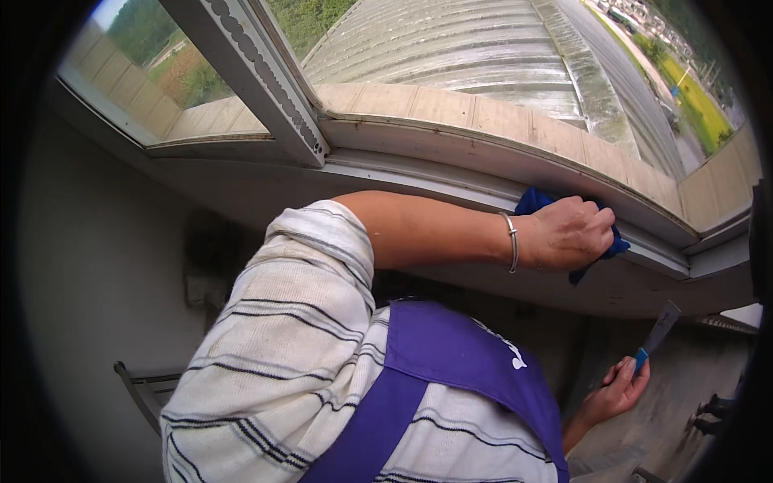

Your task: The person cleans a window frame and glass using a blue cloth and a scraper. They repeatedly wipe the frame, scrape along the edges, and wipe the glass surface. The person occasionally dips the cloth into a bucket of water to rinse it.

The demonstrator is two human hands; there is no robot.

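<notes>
My left hand (564, 232), with a silver bangle on its wrist, reaches across in front of me. Bunched under its curled fingers is a blue cloth (534, 200), pressed against the track of a white window frame (423, 185). A loose corner of the cloth hangs below the hand. Lower down on the right, my right hand (622, 386) grips the blue handle of a scraper (663, 323). Its flat metal blade points upward, apart from the sill. Part of the right forearm is hidden behind my purple apron (465, 356).
An upright window stile (275, 84) stands left of the opening. Beyond the frame run a tiled ledge (441, 105) and a corrugated roof (447, 42). A dark metal rail (139, 386) is at lower left. Dark leg-like parts (715, 410) show at far right.
</notes>
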